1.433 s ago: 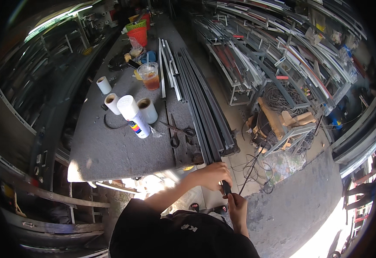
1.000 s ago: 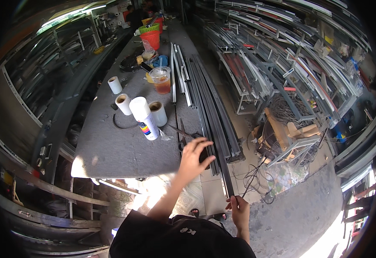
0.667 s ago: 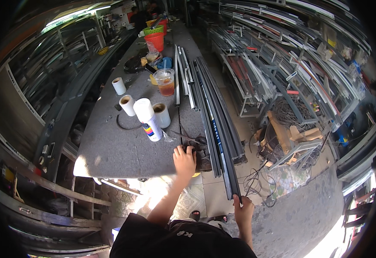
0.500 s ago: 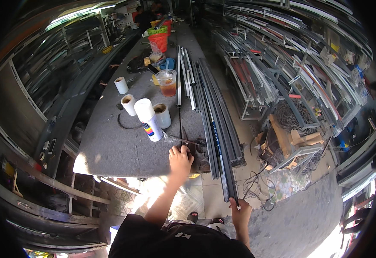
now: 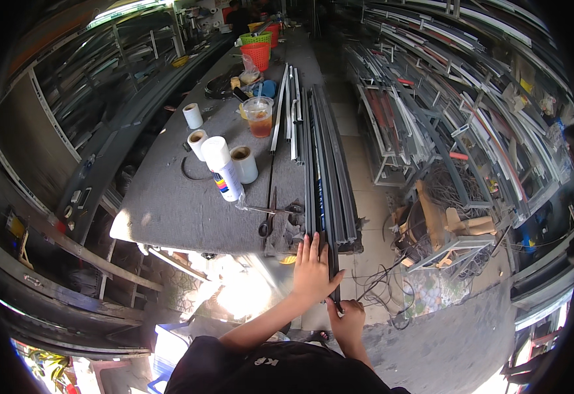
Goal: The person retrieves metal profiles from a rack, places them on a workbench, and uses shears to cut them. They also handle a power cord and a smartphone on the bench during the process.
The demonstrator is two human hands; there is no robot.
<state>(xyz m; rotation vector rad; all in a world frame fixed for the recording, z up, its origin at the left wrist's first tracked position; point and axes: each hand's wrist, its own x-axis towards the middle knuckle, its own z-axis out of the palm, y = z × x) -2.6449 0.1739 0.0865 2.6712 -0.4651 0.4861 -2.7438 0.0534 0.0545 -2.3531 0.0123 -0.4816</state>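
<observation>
Long dark metal profiles (image 5: pixel 339 190) lie side by side along the right edge of the workbench, their near ends jutting past it. My left hand (image 5: pixel 312 270) rests flat on these ends with its fingers stretched forward. Just behind and to its right, my right hand (image 5: pixel 347 318) is closed round the near end of one dark profile (image 5: pixel 332 262). Left of my left hand, a pair of scissors (image 5: pixel 270 215) lies on the bench. A white spray can (image 5: pixel 224 171) stands farther back, beside a white roll (image 5: pixel 244 165).
On the grey workbench (image 5: pixel 169 210) are two more white rolls (image 5: pixel 193 116), a plastic cup of brown drink (image 5: pixel 259 118), thin pale profiles (image 5: pixel 293 105) and red and green baskets (image 5: pixel 255 55). Racks of profiles (image 5: pixel 425 105) stand to the right, with loose cable (image 5: pixel 382 289) on the floor.
My left hand has moved right from the scissors onto the profile ends, its fingers straightening. My right hand has shifted slightly left, still holding a profile end. The whole view has shifted a little.
</observation>
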